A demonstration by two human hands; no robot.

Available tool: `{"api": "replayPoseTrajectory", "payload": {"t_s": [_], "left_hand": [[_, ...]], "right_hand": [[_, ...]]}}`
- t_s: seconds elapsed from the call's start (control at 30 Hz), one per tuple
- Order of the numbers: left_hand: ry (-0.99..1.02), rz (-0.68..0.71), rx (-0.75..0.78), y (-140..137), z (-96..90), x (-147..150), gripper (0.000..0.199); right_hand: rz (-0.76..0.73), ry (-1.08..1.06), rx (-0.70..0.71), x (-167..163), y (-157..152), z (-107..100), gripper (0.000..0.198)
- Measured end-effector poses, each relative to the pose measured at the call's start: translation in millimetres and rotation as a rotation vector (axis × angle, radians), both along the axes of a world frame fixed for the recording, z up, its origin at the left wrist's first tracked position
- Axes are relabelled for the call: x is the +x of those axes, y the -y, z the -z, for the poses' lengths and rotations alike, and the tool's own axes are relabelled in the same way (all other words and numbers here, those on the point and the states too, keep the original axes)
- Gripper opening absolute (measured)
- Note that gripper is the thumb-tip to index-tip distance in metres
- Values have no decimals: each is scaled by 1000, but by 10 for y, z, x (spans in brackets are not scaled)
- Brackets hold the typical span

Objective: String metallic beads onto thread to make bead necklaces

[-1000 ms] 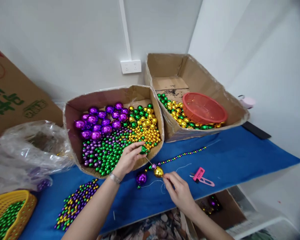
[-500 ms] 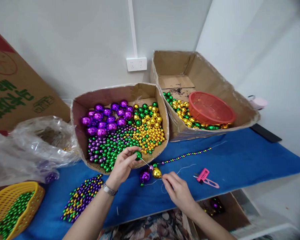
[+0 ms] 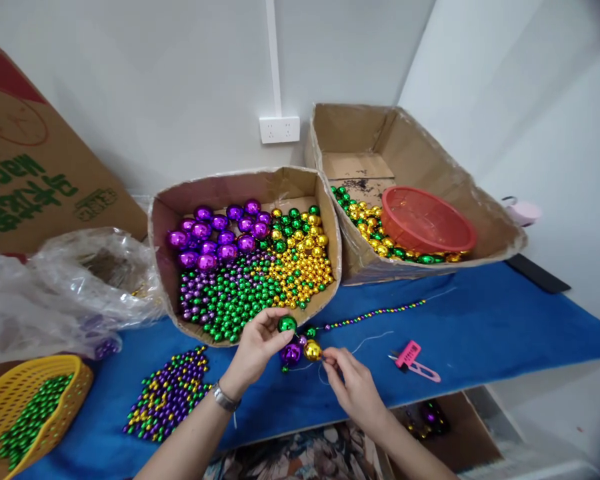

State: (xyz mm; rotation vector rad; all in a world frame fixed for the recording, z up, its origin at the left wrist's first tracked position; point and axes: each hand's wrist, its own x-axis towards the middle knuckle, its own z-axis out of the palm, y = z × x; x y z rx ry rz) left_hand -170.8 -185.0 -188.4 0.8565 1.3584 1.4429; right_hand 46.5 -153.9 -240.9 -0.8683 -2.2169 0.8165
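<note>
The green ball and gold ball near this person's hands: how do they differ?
The green ball is pinched in the left hand; the gold ball sits beside the right hand. The green ball appears higher and farther left than the gold ball. Both are round and shiny.

Soft, cool, moderately bright light spreads evenly over the wall (image 3: 190,87) and tabletop (image 3: 555,320), seemingly from above. Small highlights dot the purple balls (image 3: 227,252), and pale glare streaks the plastic bag (image 3: 135,250). Beneath the tabletop, the lower box (image 3: 473,433) sits in shadow. The wide lens stretches the edges, the upper right corner darkens, and fine detail looks slightly soft.
</note>
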Motion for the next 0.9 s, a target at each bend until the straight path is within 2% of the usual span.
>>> {"api": "replayPoseTrajectory", "payload": {"t_s": [0.13, 0.3, 0.5, 0.67, 0.73, 0.8, 0.83, 0.9], "left_hand": [[-9, 2, 5, 25, -37, 36, 36], [134, 30, -15, 36, -28, 48, 37], [14, 64, -34, 94, 5, 98, 38], [-29, 196, 25, 26, -43, 3, 41], [-170, 168, 43, -122, -46, -87, 44], [-495, 114, 19, -333, -14, -177, 42], [-688, 106, 3, -449, 16, -214, 36], [-879, 137, -8, -665, 89, -262, 19]], "right_hand": [[7, -10, 7, 30, 23, 57, 18], [6, -34, -9, 65, 37, 62, 19], [26, -41, -8, 26, 51, 56, 24], [39, -89, -120, 8, 48, 127, 27], [63, -115, -155, 30, 46, 145, 25], [88, -133, -166, 59, 42, 149, 24], [99, -138, -166, 74, 38, 147, 24], [121, -145, -159, 100, 27, 139, 23]]}}
